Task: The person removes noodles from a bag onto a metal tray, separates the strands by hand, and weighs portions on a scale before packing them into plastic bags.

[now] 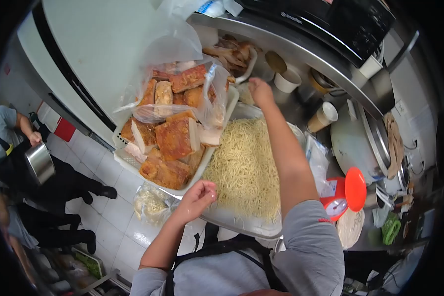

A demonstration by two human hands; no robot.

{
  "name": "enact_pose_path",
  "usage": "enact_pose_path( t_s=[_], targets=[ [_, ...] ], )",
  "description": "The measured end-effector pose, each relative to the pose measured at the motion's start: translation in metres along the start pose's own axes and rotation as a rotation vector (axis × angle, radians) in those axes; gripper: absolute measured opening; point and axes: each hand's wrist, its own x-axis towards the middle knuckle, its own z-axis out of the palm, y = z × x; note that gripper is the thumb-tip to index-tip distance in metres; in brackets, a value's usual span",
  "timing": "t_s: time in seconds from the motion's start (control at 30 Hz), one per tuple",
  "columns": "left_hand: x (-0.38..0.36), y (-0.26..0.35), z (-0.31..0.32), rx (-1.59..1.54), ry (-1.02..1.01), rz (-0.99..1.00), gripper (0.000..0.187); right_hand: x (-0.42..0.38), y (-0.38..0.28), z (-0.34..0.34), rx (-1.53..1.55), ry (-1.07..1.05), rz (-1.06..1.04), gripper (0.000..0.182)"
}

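Observation:
A tray (241,229) of thin pale noodles (246,167) lies in front of me. My left hand (198,198) hovers over the tray's near left edge, fingers loosely curled together with nothing visible in them. My right hand (260,92) reaches past the noodles to the far end of the tray, beside a pale plastic bag or wrap. Its fingers are closed, and whatever they may hold is hidden. Left of the noodles stands a white basket (117,139) piled with browned roast pork slabs (175,138), some inside a clear plastic bag (158,113).
Behind the trays sits a container of roasted meat pieces (232,53), near a white tub (287,80) and a paper cup (323,117). A red scale (341,192) and a large pot (357,140) stand at right. Two people are at left, one holding a metal pot (40,163).

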Motion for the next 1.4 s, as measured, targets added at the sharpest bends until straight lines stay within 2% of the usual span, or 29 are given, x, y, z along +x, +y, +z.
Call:
enact_pose_path(
  t_s=[0.03,0.1,0.17,0.23,0.3,0.43,0.5,0.53,0.6,0.63,0.7,0.73,0.77,0.87,0.93,1.03,1.07,1.1,1.17,1.27,1.33,1.4],
  targets=[
    [0.002,0.003,0.004,0.016,0.006,0.006,0.021,-0.009,-0.006,-0.019,0.057,0.062,-0.068,0.023],
    [0.006,0.007,0.013,0.034,0.011,0.005,0.02,-0.051,-0.043,-0.091,0.211,-0.032,-0.018,0.025],
    [0.012,0.012,0.026,0.038,-0.003,-0.016,0.019,-0.106,-0.046,-0.158,0.295,-0.113,-0.001,0.026],
    [0.017,0.012,0.041,0.051,-0.014,0.006,0.019,-0.175,-0.049,-0.229,0.324,-0.153,0.124,0.026],
    [0.026,0.011,0.061,0.071,-0.036,0.026,0.019,-0.248,-0.024,-0.278,0.422,-0.096,0.227,0.025],
    [0.046,0.004,0.119,0.12,-0.088,0.021,0.019,-0.396,0.05,-0.332,0.123,-0.115,0.592,0.027],
    [0.06,-0.007,0.154,0.172,-0.139,0.01,0.02,-0.427,0.058,-0.336,-0.064,-0.284,0.851,0.034],
    [0.068,-0.014,0.175,0.218,-0.154,-0.003,0.021,-0.445,0.068,-0.329,-0.224,-0.28,0.81,0.036],
    [0.086,-0.045,0.213,0.351,-0.254,0.109,0.021,-0.479,0.101,-0.306,-0.545,-0.274,0.708,0.041],
    [0.091,-0.054,0.23,0.464,-0.304,0.127,0.021,-0.491,0.111,-0.297,-0.592,-0.244,0.688,0.042],
    [0.098,-0.07,0.259,0.656,-0.353,0.121,0.022,-0.509,0.133,-0.278,-0.68,-0.186,0.643,0.044],
    [0.1,-0.078,0.271,0.736,-0.355,0.097,0.024,-0.514,0.146,-0.273,-0.65,-0.09,0.567,0.046],
    [0.102,-0.087,0.282,0.816,-0.357,0.073,0.026,-0.521,0.159,-0.275,-0.588,-0.134,0.595,0.045],
    [0.103,-0.132,0.303,1.123,-0.395,0.329,0.029,-0.5,0.145,-0.298,-0.467,-0.273,0.691,0.042],
    [0.086,-0.15,0.324,1.188,-0.313,0.365,0.025,-0.482,0.127,-0.306,-0.475,-0.365,0.77,0.037],
    [0.088,-0.18,0.342,1.304,-0.259,0.372,0.017,-0.469,0.108,-0.307,-0.529,-0.392,0.645,0.035],
    [0.089,-0.191,0.34,1.342,-0.256,0.357,0.014,-0.462,0.096,-0.31,-0.444,-0.275,0.481,0.032],
    [0.09,-0.193,0.336,1.35,-0.267,0.349,0.012,-0.452,0.087,-0.311,-0.362,-0.261,0.445,0.032],
    [0.093,-0.192,0.329,1.361,-0.288,0.337,0.008,-0.431,0.08,-0.312,-0.206,-0.234,0.372,0.032],
    [0.081,-0.144,0.311,1.255,-0.076,0.357,0.007,-0.419,0.097,-0.292,-0.167,-0.181,0.288,0.022],
    [0.074,-0.111,0.286,1.277,0.084,0.447,0.007,-0.409,0.098,-0.28,-0.197,-0.179,0.256,0.017],
    [0.076,-0.101,0.251,1.504,0.117,0.272,0.012,-0.394,0.089,-0.264,-0.265,-0.173,0.213,0.016]
  ],
)
